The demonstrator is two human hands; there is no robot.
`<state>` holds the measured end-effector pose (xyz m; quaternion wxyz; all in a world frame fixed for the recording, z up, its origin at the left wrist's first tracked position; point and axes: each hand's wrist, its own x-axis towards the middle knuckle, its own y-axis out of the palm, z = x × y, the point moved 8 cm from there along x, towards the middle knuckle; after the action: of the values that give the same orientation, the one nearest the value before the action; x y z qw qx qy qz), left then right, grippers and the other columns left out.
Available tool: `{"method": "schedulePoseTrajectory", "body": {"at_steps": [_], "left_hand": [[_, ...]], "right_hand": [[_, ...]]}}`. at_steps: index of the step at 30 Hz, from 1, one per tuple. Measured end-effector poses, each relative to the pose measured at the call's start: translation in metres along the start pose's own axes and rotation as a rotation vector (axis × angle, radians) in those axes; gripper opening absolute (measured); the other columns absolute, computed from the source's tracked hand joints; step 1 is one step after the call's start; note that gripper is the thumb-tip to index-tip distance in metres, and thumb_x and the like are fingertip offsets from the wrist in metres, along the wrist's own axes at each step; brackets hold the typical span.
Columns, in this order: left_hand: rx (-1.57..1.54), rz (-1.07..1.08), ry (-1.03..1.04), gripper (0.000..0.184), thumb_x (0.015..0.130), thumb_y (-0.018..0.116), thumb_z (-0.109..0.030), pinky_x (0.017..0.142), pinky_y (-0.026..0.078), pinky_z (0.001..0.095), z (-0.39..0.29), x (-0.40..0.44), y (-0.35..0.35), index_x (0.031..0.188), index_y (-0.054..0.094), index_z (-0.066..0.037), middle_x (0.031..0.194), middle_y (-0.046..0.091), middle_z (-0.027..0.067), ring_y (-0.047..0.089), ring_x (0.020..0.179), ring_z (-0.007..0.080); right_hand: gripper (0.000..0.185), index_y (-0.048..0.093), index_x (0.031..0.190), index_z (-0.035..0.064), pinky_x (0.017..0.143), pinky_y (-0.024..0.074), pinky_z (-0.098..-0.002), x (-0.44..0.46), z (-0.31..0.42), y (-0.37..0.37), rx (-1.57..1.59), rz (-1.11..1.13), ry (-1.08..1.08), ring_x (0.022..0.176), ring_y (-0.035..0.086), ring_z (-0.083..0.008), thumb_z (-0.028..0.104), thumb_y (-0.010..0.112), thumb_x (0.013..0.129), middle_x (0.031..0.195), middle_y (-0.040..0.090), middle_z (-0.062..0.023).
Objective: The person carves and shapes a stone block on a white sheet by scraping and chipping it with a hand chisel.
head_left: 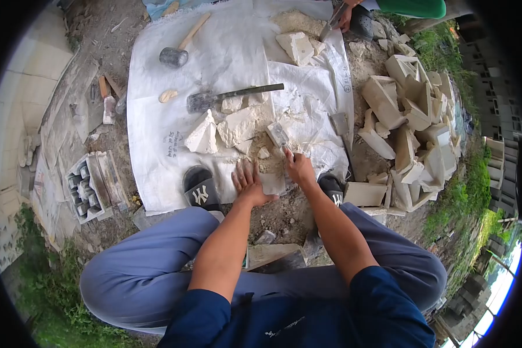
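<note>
Head view: the right hand (300, 169) was closed on a flat-bladed tool (278, 134) over the white sheet (156, 110), beside pale broken chunks (235, 127); the left hand (248, 184), apart from it, was palm-down with fingers spread near a black sandal (200, 184)

Handle of the hand tool (278, 134) was mostly hidden inside the right hand (300, 169). Left hand (247, 181) covered whatever lay under its palm; couldn't tell what. Right sandal (331, 187) was partly blocked by the right trouser leg (383, 243). At far right, a co-worker was cut off by the view's edge: just a hand (343, 18) and some green cloth (412, 6) showed. Blue cloth (156, 8), far left, was also clipped. Sheet lettering (173, 144) and shirt print (285, 326): too small to read.
</note>
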<state>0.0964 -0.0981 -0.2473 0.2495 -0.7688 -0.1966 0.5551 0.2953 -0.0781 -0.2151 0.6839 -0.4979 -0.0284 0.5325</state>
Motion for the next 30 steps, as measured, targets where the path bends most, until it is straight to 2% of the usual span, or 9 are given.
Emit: {"method": "schedulePoseTrajectory", "body": {"at_steps": [2, 10, 11, 16, 18, 24, 25, 26, 30], "left_hand": [[-0.001, -0.007, -0.001, 0.152, 0.064, 0.076, -0.076, 0.113, -0.019, 0.0628, -0.002, -0.005, -0.003, 0.156, -0.023, -0.006, 0.161, -0.022, 0.0306, -0.032, 0.146, 0.0456], [-0.040, 0.000, 0.022, 0.154, 0.063, 0.075, -0.077, 0.113, -0.019, 0.0637, 0.001, -0.001, 0.002, 0.154, -0.025, -0.005, 0.160, -0.024, 0.0313, -0.033, 0.145, 0.0460], [-0.027, 0.007, 0.012, 0.153, 0.063, 0.075, -0.078, 0.113, -0.019, 0.0637, 0.001, -0.003, 0.001, 0.155, -0.025, -0.006, 0.160, -0.024, 0.0313, -0.033, 0.145, 0.0460], [-0.002, -0.020, 0.002, 0.150, 0.064, 0.077, -0.074, 0.114, -0.019, 0.0624, -0.002, -0.001, -0.009, 0.157, -0.021, -0.008, 0.163, -0.022, 0.0263, -0.031, 0.147, 0.0446], [-0.021, -0.021, -0.013, 0.151, 0.064, 0.077, -0.074, 0.115, -0.019, 0.0622, -0.001, -0.005, -0.004, 0.157, -0.021, -0.008, 0.163, -0.022, 0.0262, -0.031, 0.147, 0.0446], [-0.044, 0.008, 0.007, 0.153, 0.063, 0.076, -0.077, 0.113, -0.019, 0.0628, 0.002, -0.002, 0.000, 0.156, -0.024, -0.008, 0.161, -0.026, 0.0279, -0.034, 0.145, 0.0452], [-0.044, 0.005, 0.009, 0.153, 0.063, 0.076, -0.077, 0.113, -0.019, 0.0628, 0.002, -0.002, 0.000, 0.156, -0.024, -0.008, 0.161, -0.026, 0.0279, -0.034, 0.145, 0.0452], [-0.029, -0.002, 0.002, 0.153, 0.063, 0.076, -0.077, 0.113, -0.019, 0.0625, 0.002, -0.001, -0.002, 0.156, -0.024, -0.008, 0.161, -0.026, 0.0279, -0.033, 0.145, 0.0449], [-0.012, 0.004, -0.008, 0.153, 0.063, 0.076, -0.077, 0.113, -0.020, 0.0618, 0.001, -0.001, -0.001, 0.156, -0.024, -0.008, 0.161, -0.026, 0.0279, -0.033, 0.145, 0.0443]], "right_hand": [[0.069, 0.067, 0.083, -0.0049, 0.075, 0.0476, -0.0558, 0.003, 0.003, -0.009, 0.023, 0.008, 0.006, 0.084, 0.064, -0.0523, 0.059, 0.047, 0.099, 0.078, 0.062, -0.0356], [0.059, 0.061, 0.081, -0.0039, 0.060, 0.0409, -0.0458, -0.012, 0.018, -0.007, 0.236, -0.059, -0.226, 0.058, 0.047, -0.0380, 0.050, 0.048, 0.103, 0.065, 0.054, -0.0255], [0.064, 0.065, 0.086, -0.0032, 0.065, 0.0453, -0.0483, -0.011, 0.013, 0.000, 0.171, -0.027, -0.195, 0.063, 0.058, -0.0412, 0.056, 0.046, 0.102, 0.068, 0.059, -0.0275], [0.078, 0.072, 0.088, -0.0021, 0.078, 0.0502, -0.0540, 0.006, 0.011, -0.003, -0.070, 0.091, 0.029, 0.088, 0.067, -0.0495, 0.069, 0.041, 0.097, 0.077, 0.068, -0.0299], [0.075, 0.068, 0.081, -0.0039, 0.070, 0.0491, -0.0518, -0.001, 0.022, -0.014, -0.040, 0.013, -0.054, 0.072, 0.067, -0.0446, 0.065, 0.044, 0.099, 0.070, 0.064, -0.0280], [0.066, 0.064, 0.083, -0.0034, 0.067, 0.0444, -0.0554, -0.009, 0.027, -0.008, 0.205, -0.050, -0.238, 0.075, 0.061, -0.0514, 0.057, 0.046, 0.101, 0.070, 0.060, -0.0305], [0.065, 0.064, 0.081, -0.0043, 0.061, 0.0451, -0.0486, -0.008, 0.022, -0.003, 0.134, -0.046, -0.242, 0.058, 0.057, -0.0374, 0.054, 0.045, 0.102, 0.064, 0.058, -0.0260], [0.065, 0.064, 0.081, -0.0043, 0.061, 0.0451, -0.0486, -0.002, 0.019, 0.000, 0.135, -0.053, -0.244, 0.058, 0.057, -0.0374, 0.054, 0.045, 0.102, 0.064, 0.058, -0.0260], [0.068, 0.069, 0.083, -0.0038, 0.074, 0.0484, -0.0552, 0.008, 0.020, -0.017, -0.080, 0.034, -0.034, 0.083, 0.065, -0.0513, 0.059, 0.049, 0.099, 0.077, 0.063, -0.0335]]}}
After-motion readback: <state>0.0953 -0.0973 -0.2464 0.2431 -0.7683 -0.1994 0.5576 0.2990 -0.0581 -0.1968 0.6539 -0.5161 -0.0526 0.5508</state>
